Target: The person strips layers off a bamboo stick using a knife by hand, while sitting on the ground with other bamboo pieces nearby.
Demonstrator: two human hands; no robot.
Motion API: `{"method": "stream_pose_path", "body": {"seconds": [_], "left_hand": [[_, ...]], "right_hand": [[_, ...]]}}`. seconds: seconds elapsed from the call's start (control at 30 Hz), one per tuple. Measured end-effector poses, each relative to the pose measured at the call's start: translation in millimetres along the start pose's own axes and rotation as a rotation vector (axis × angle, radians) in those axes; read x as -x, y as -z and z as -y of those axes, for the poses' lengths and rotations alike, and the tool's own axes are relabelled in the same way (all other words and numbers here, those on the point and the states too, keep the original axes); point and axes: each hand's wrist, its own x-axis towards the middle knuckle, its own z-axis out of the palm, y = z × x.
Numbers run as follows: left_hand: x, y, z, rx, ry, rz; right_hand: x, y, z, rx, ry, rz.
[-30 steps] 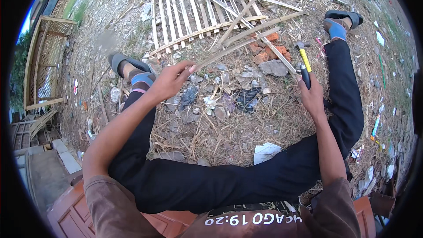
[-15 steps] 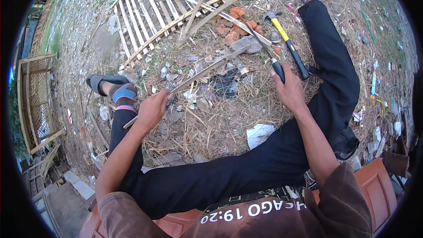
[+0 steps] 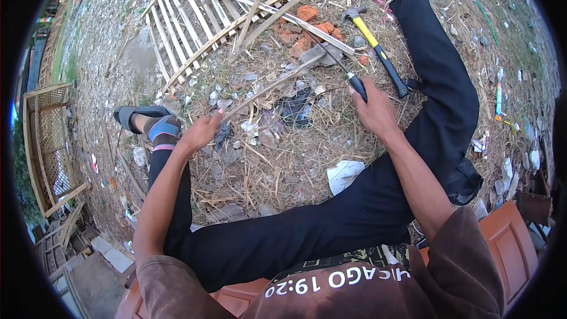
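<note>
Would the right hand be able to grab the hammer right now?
Probably, if the right hand lets go of the black handle: the hammer lies close by, and nothing seems to cover it.

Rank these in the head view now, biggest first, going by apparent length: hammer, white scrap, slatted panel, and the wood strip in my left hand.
1. Slatted panel
2. Wood strip in the left hand
3. Hammer
4. White scrap

A brown shirt (image 3: pixel 354 299) tops black trousers (image 3: pixel 301 223), striped socks (image 3: pixel 165 129) and sandals (image 3: pixel 124 119).
</note>
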Motion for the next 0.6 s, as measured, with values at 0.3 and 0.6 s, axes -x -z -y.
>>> {"method": "stream_pose_path", "body": {"seconds": [0.3, 0.6], "left_hand": [[-9, -9, 7, 0.137, -0.009, 0.161], [6, -9, -25, 0.178, 0.066, 0.175]], "right_hand": [[-4, 2, 7, -0.057, -0.024, 0.037], [-4, 0, 15, -0.109, 0.066, -0.068]]}}
